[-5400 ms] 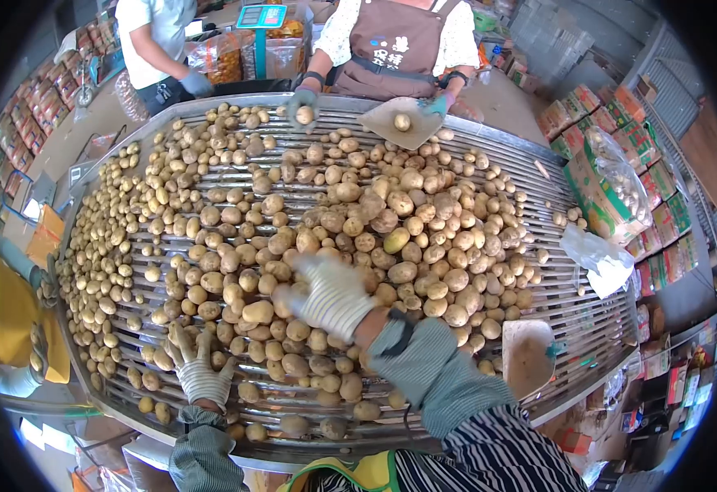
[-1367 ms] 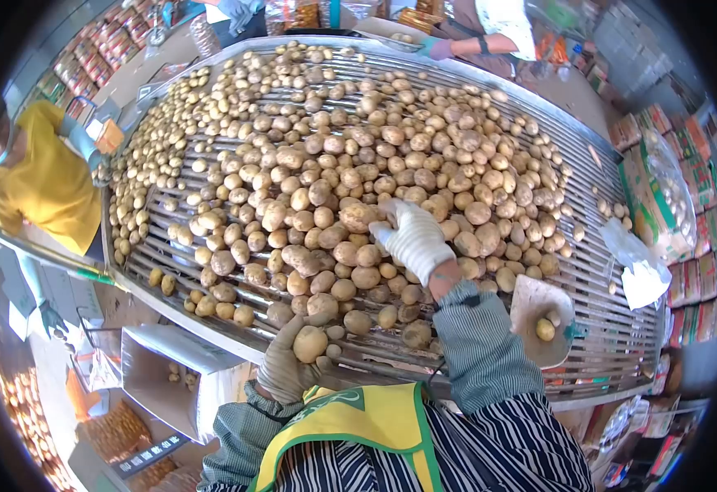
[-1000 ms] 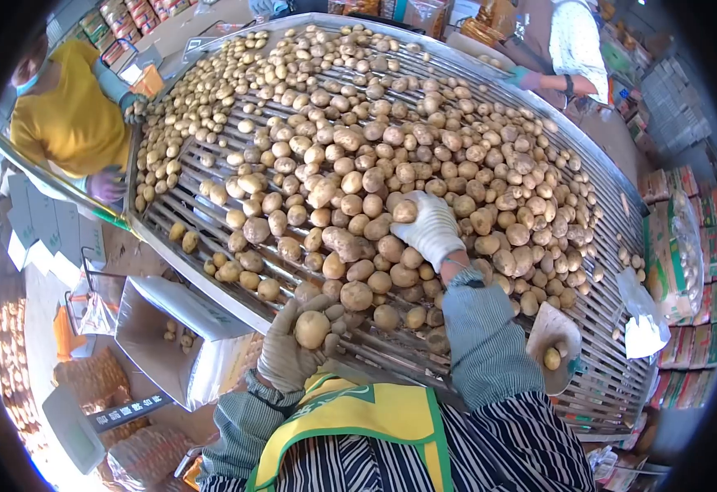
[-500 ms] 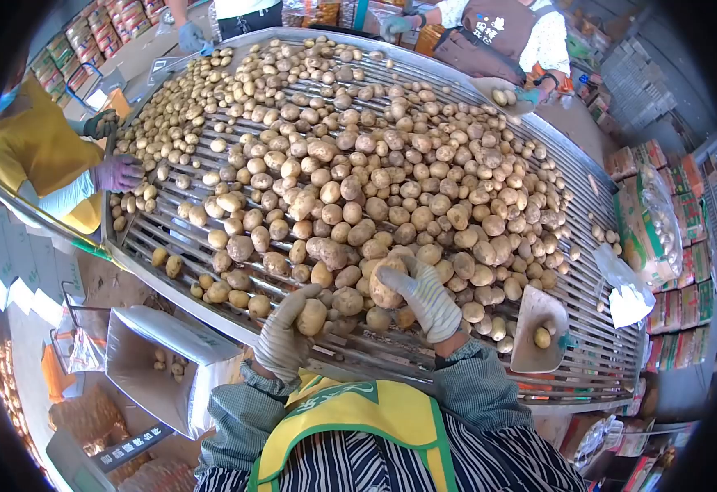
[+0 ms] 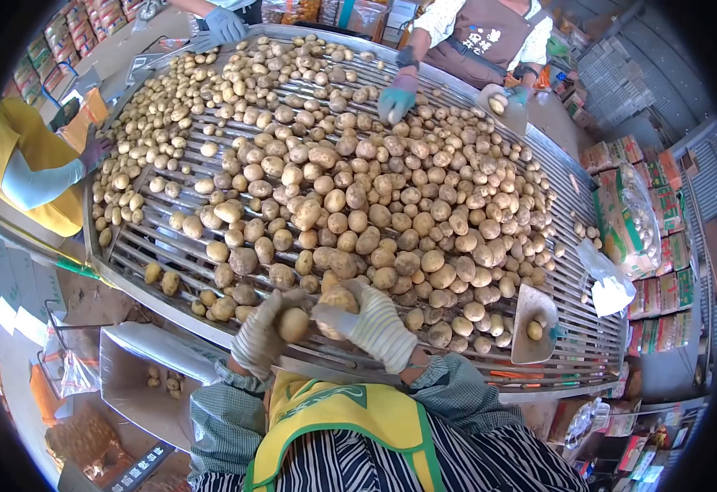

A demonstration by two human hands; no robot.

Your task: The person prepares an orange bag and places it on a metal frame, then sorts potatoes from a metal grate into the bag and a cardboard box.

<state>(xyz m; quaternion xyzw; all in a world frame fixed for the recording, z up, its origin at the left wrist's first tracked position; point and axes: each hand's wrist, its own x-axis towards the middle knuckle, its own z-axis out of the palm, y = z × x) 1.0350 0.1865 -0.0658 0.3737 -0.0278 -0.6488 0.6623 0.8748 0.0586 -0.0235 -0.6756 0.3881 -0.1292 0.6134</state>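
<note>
Both my hands wear striped knit gloves and are close together above the near edge of the slatted metal table point(image 5: 170, 305). My left hand point(image 5: 258, 334) is closed round a potato point(image 5: 294, 325). Just beside it, my right hand point(image 5: 377, 326) grips another potato point(image 5: 339, 300), with its fingers partly hiding it. A broad heap of potatoes point(image 5: 358, 197) of mixed sizes covers the slats beyond my hands. To the right of my right hand lies a scoop point(image 5: 525, 348) with a potato inside.
A plastic-lined box point(image 5: 162, 348) holding several potatoes stands below the table's near left edge. Co-workers' gloved hands are at the far side, including a teal glove point(image 5: 396, 100), and a yellow-clad person point(image 5: 34, 164) is at left. Stacked cartons point(image 5: 662, 246) stand at right.
My right hand has moved left and slightly down with its potato, close to my left hand. A far co-worker's teal glove now reaches onto the heap. The view has shifted slightly.
</note>
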